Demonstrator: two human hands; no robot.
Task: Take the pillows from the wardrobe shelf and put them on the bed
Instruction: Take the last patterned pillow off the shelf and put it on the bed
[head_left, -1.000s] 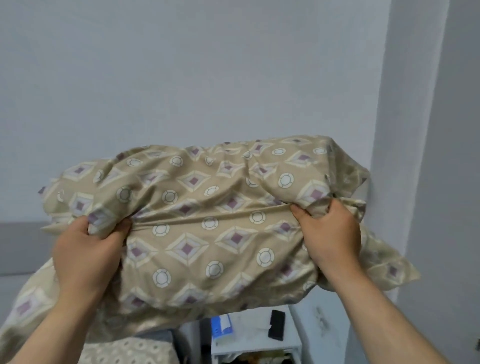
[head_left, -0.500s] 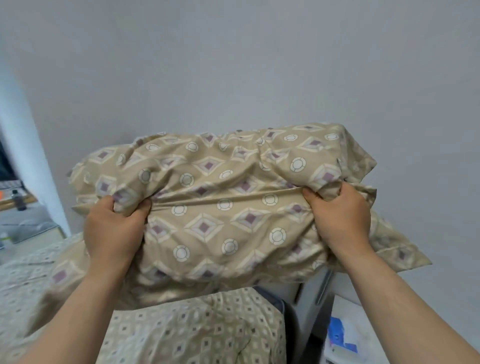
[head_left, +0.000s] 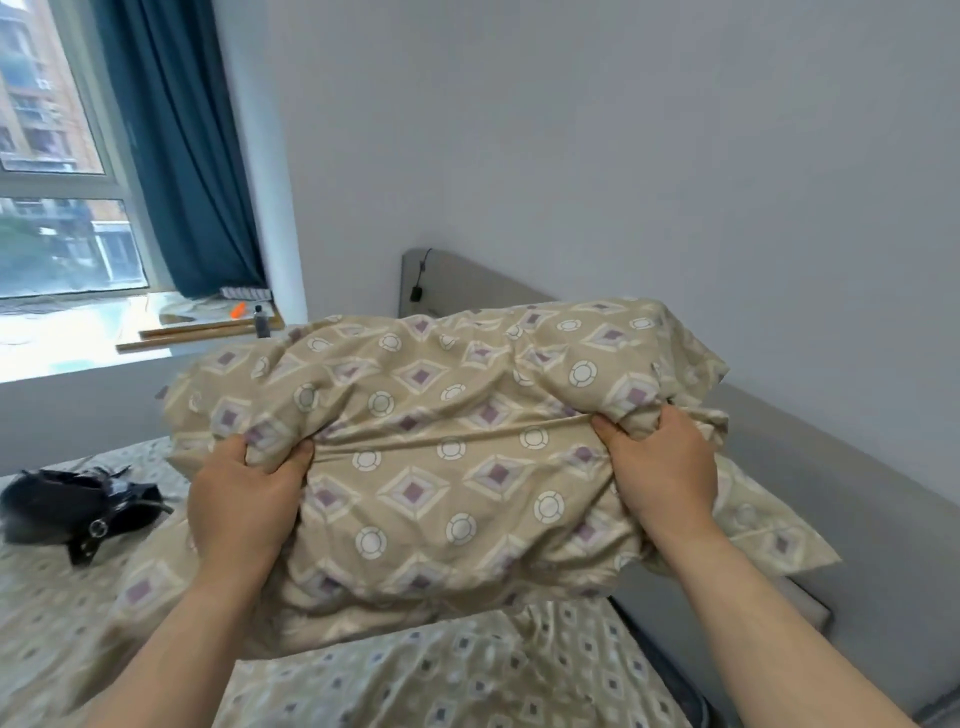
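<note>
A beige pillow (head_left: 441, 441) with purple diamonds and white circles is held in the air above the bed (head_left: 467, 675). My left hand (head_left: 244, 499) grips a bunch of its cover on the left side. My right hand (head_left: 665, 467) grips a fold on the right side. The pillow's loose cover edges hang down at both ends. The bed below carries a patterned beige sheet. The wardrobe shelf is out of view.
A black bag (head_left: 78, 506) lies on the bed at the left. The grey headboard (head_left: 805, 483) runs along the white wall at the right. A window (head_left: 52, 156) with a blue curtain (head_left: 182, 156) and a cluttered sill (head_left: 197, 327) is at the far left.
The view has swung left from the wall corner and side table to the bed, window and headboard. The pillow stays held in both hands and now sits lower, over the bed.
</note>
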